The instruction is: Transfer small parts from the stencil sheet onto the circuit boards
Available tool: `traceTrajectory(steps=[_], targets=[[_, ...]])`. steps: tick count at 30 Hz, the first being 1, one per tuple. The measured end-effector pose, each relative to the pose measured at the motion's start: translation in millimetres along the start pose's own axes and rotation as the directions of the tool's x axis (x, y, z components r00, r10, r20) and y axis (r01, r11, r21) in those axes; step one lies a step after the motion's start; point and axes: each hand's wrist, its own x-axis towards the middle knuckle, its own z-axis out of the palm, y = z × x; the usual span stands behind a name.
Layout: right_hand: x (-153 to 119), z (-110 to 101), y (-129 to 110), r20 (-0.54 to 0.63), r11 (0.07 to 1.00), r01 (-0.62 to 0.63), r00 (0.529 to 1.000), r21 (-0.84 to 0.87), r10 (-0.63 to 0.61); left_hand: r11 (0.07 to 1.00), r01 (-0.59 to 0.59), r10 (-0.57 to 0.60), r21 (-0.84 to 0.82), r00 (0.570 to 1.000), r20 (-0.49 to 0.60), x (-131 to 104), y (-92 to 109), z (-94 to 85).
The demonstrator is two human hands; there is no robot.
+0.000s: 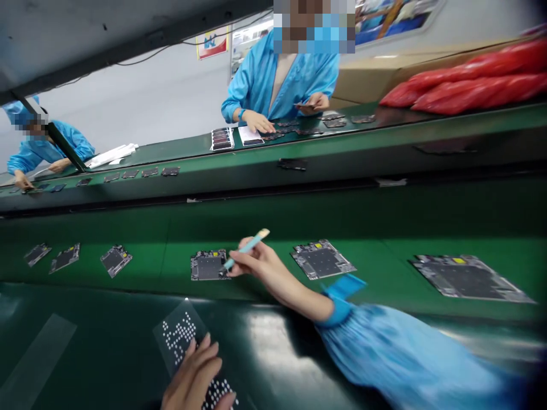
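Observation:
My right hand (pixel 256 262) is closed around a slim light-blue stick tool (pixel 247 249) with a cream-coloured upper end. The tool's lower tip is at the right edge of a dark circuit board (pixel 208 266) lying on the green conveyor belt (pixel 171 228); whether it touches the board I cannot tell. Below, my left hand (pixel 194 376) lies with its fingers stretched over a clear sheet of small white round dots (pixel 178 330). Its fingers cover part of that sheet, and the thumb is near more dots at the lower edge.
Right of my hand lie two more boards, a nearer one (pixel 322 260) and a larger one (pixel 470 277). Several smaller boards (pixel 116 260) lie leftward. A clear strip (pixel 40 359) is on the front ledge. Across the line, two people in blue handle boards; red plastic bags (pixel 470 85) lie behind.

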Motion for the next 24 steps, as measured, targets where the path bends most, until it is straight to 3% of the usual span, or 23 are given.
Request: traceTrajectory(steps=[4,9,14,19,24], targets=[[49,11,27,-0.044,0.999,0.027,0.999,-0.044,-0.029,0.984,0.045,-0.073,0.173,0.985,0.159,57,-17,-13.0],[62,6,52,-0.100,0.993,0.051,0.993,-0.105,-0.062,0.992,-0.013,-0.026,0.128,0.954,0.298,114,-43,5.7],[54,-2,50,-0.132,0.982,0.079,0.986,-0.169,-0.102,0.995,-0.039,0.006,0.091,0.941,0.338,123,-52,20.0],[49,-7,44,-0.164,0.974,0.091,0.978,-0.208,-0.126,0.998,0.006,-0.032,0.067,0.920,0.392,124,-47,19.9],[45,-14,42,-0.192,0.977,0.087,0.973,-0.197,-0.125,0.993,-0.060,0.021,0.098,0.934,0.358,124,-38,32.8]])
